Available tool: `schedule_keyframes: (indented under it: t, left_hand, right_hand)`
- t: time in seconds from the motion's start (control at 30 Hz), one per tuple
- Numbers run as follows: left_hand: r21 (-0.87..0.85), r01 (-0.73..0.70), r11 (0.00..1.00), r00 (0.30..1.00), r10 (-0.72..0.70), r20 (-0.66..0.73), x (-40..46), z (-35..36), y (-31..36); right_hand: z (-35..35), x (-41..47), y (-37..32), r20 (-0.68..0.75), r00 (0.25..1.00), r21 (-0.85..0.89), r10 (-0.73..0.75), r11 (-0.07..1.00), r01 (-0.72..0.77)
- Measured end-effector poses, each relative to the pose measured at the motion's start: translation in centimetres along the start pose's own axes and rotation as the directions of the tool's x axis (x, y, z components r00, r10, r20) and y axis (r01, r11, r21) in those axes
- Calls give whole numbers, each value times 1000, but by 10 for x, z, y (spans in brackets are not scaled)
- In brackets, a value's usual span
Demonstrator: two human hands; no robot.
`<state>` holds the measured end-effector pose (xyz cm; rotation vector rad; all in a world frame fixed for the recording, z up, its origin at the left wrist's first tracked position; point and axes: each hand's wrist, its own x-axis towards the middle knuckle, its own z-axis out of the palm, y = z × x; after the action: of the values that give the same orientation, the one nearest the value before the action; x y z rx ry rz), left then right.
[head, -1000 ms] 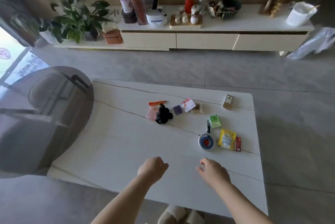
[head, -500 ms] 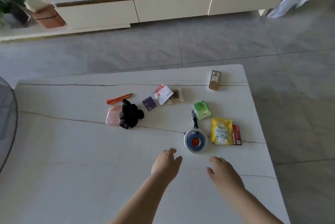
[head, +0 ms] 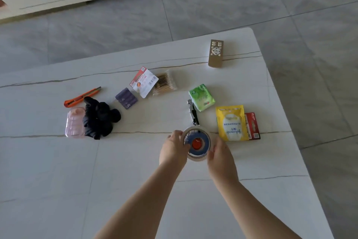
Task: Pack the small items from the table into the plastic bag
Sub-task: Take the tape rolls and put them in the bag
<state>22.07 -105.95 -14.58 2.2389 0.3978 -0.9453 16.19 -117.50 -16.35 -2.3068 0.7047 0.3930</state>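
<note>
White marble table (head: 58, 171) carries the items, all placed here from the round reel (head: 197, 143), white with a blue face and red centre. The left hand (head: 173, 148) and right hand (head: 220, 156) clasp the reel from its 2 sides. Just beyond it lies a corkscrew (head: 193, 112), right of it a yellow pouch (head: 232, 122), far left a black cloth (head: 99, 117). No bag is in view.

Yellow pouch (head: 232, 123) reads "Johnson's", seen upside down
</note>
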Motion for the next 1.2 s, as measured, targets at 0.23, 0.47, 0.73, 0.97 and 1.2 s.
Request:
schedule_keyframes:
  t: [0.23,0.47,0.73,0.97,1.2]
  left_hand:
    - [-181,66,981,998,-68,-8,-20,-10,-7]
    - [-165,119,979,991,-128,-46,-22,-32,-47]
    - [-201,161,966,984,-174,-46,-30,-35,-69]
    - [-725,309,616,951,-172,258,-62,-48,-50]
    - [-755,242,609,951,6,310,-70,-51,-48]
  right_hand:
    - [-23,-7,-5,70,998,-62,0,998,4]
    - [-15,12,-21,60,998,-137,18,991,-9]
    - [-3,1,-23,-30,994,-65,108,992,-110]
    - [-11,-46,-36,124,985,98,-122,989,110]
    - [-9,-47,-44,251,960,271,-124,961,53]
